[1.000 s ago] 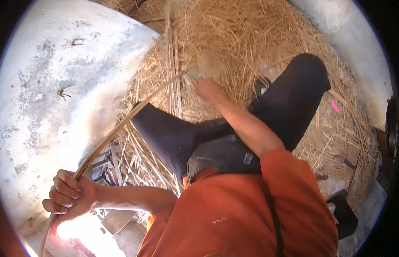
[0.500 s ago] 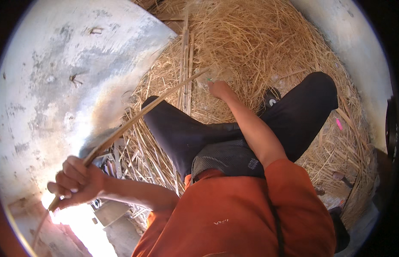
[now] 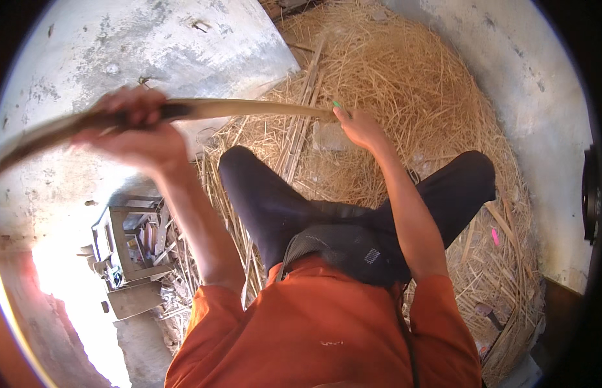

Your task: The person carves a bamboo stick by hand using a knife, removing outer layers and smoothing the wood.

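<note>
Strip: a long thin cane strip (image 3: 249, 108) runs level across the upper middle of the view, above the knees, from the blurred left hand over to the right hand.
Left hand (image 3: 136, 126): raised high on the left, fingers curled into a closed fist round the strip's darker end; motion blur hides the fingertips.
Right hand (image 3: 359, 126): stretched forward over the straw, fingers drawn together on the strip's pale far end; whether they pinch it or only press it I cannot tell.
Step in hand: by the look of it, drawing the strip taut between both hands, to straighten or check it.
Next move calls for: an even pull and a firm hold at the right end so the strip does not slip.
Change: a second ago the left hand sat low at the lower left and the strip slanted steeply; now it is lifted and the strip lies nearly level.
Around: a straw pile (image 3: 404, 84) under the crossed legs (image 3: 281, 207), a pale concrete floor (image 3: 120, 52), a small wooden frame (image 3: 123, 249) at lower left.
</note>
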{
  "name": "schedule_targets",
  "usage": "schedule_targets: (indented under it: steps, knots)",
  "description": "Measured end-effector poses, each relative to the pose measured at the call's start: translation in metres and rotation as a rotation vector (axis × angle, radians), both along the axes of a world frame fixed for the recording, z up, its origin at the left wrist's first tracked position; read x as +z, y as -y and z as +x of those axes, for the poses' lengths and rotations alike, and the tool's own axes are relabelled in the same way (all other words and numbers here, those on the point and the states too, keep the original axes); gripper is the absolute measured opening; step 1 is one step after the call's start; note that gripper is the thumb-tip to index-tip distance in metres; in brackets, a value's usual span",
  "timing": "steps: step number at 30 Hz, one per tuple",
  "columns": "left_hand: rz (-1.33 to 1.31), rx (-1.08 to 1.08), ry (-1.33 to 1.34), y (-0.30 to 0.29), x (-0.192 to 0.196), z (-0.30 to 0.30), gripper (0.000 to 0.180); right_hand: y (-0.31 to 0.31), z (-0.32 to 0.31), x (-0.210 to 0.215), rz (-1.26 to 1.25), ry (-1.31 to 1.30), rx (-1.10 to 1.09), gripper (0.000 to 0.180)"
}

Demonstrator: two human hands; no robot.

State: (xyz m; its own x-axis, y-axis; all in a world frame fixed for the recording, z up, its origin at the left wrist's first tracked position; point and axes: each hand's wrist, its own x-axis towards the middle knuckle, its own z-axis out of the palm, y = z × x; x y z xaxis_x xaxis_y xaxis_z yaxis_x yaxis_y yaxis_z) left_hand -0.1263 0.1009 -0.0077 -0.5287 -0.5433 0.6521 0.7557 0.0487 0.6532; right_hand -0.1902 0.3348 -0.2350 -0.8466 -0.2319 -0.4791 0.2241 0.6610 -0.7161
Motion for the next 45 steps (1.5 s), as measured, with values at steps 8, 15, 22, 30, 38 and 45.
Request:
schedule_targets:
  steps: [8, 15, 22, 30, 38, 45]
  knots:
    - [-0.176, -0.333, -0.061, -0.039, -0.007, -0.043, 0.054, -0.027, 0.005, 0.049, -0.298, -0.316, -0.098, 0.059]
    - [-0.462, -0.489, 0.145, -0.003, -0.014, -0.066, 0.023, -0.013, 0.021, 0.026, -0.394, -0.445, -0.205, 0.054]
    - [-0.438, -0.694, -0.173, 0.006, -0.02, -0.072, 0.04, 0.027, 0.053, 0.02, -0.463, -0.303, -0.154, 0.038]
    - [-0.82, -0.888, -0.215, -0.003, -0.04, -0.035, 0.063, 0.041, 0.076, 0.016, -0.481, -0.358, -0.002, 0.033]
    - [-0.544, -0.786, -0.093, -0.002, -0.061, -0.014, 0.035, 0.046, 0.081, 0.013, -0.437, -0.429, 0.021, 0.03]
    - [-0.483, -0.768, -0.085, 0.007, -0.068, -0.004, 0.044, 0.06, 0.08, 0.008, -0.387, -0.448, 0.043, 0.023]
